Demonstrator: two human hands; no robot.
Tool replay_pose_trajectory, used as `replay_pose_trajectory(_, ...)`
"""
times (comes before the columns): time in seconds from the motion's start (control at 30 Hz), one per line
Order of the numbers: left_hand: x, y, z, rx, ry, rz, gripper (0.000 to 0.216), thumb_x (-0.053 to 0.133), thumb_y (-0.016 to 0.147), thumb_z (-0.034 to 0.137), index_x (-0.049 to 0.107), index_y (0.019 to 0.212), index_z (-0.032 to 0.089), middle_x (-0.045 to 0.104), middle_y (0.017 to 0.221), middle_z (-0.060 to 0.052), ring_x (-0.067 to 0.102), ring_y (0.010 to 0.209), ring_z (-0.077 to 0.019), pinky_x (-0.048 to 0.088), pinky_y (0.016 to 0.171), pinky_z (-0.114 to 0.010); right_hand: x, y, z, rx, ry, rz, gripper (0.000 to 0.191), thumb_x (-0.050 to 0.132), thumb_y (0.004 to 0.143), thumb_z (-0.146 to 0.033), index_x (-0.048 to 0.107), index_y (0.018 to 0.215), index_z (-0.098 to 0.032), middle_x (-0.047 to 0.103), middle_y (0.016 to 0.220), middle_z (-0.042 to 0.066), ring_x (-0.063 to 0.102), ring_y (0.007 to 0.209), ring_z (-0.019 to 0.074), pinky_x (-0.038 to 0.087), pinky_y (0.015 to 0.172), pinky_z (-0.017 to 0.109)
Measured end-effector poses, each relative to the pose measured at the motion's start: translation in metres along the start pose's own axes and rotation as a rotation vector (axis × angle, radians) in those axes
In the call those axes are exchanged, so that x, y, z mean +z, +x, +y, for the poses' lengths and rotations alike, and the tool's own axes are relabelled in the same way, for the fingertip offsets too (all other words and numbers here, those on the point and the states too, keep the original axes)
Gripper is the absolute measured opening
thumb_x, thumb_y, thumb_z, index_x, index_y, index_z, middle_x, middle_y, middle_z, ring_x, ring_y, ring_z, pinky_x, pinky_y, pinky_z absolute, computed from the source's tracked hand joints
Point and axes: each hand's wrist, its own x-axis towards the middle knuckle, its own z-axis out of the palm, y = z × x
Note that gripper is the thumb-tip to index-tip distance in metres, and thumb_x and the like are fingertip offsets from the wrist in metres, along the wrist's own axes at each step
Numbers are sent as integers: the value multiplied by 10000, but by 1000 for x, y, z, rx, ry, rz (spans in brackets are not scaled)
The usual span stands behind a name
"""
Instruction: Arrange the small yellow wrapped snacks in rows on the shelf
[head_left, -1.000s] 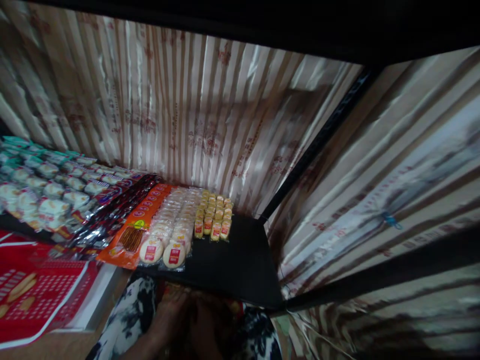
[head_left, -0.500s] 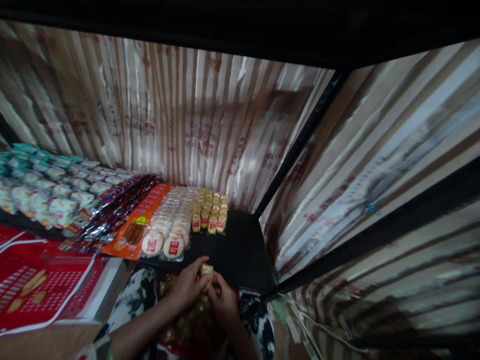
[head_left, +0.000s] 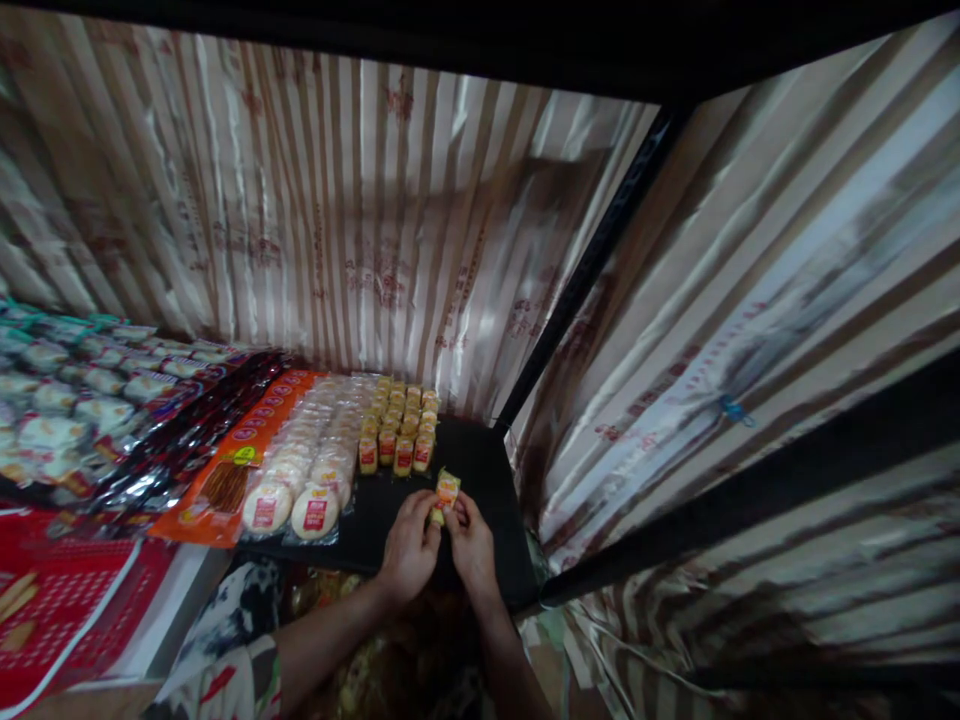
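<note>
My left hand [head_left: 409, 545] and my right hand [head_left: 470, 540] are pressed together over the front of a black shelf [head_left: 480, 475]. Both pinch a small yellow snack packet [head_left: 446, 492] held upright between their fingertips. Just behind it stand rows of the same small yellow packets [head_left: 397, 425] with red labels. To their left lie rows of round white cakes in clear wrap [head_left: 304, 475] and an orange snack pack [head_left: 232, 470].
Shiny striped cloth lines the back wall [head_left: 360, 230] and the right side [head_left: 750, 330]. Dark foil packs [head_left: 172, 440] and green-white packets [head_left: 60, 390] fill the shelf's left part. A red printed box [head_left: 52, 600] sits lower left. A bag of snacks [head_left: 352, 650] lies below my arms.
Both hands have risen from the bag below onto the shelf's front edge, carrying one small yellow packet up toward the rows. The view has shifted slightly.
</note>
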Motion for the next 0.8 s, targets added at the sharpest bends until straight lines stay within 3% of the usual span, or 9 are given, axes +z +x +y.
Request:
replay_pose_trajectory(0.23, 40, 54, 1, -182, -105, -51, 350, 422, 808, 197, 566, 1126, 183, 535, 1267, -80, 468, 1189, -189, 316, 1065, -354, -3, 70, 14, 0, -190, 125, 416, 480, 743, -399, 603, 1064, -166, 693, 904, 85, 649, 815, 205, 493, 755, 313)
replay_pose_trajectory(0.4, 70, 95, -7, -320, -248, -42, 388, 408, 840, 215, 516, 1195, 101, 467, 1332, -135, 395, 1262, -199, 258, 1096, -356, 2, 121, 26, 12, -217, 148, 428, 487, 716, -381, 610, 1070, -174, 692, 925, 69, 642, 829, 207, 482, 762, 312)
replay_pose_trajectory(0.57, 81, 122, -11, -390, -387, -18, 415, 367, 884, 297, 461, 1248, 123, 446, 1355, -117, 388, 1269, -189, 286, 1082, -339, 9, 158, 34, -49, -229, 155, 383, 508, 705, -366, 626, 1020, -183, 690, 931, 65, 639, 842, 211, 480, 770, 312)
replay_pose_trajectory(0.8, 92, 144, -26, -446, -407, 1, 487, 317, 905, 382, 365, 1318, 130, 382, 1402, -110, 330, 1303, -195, 258, 1090, -339, 25, 185, 40, 36, -236, 190, 419, 502, 754, -395, 533, 1097, -156, 685, 954, 91, 653, 803, 200, 481, 715, 296)
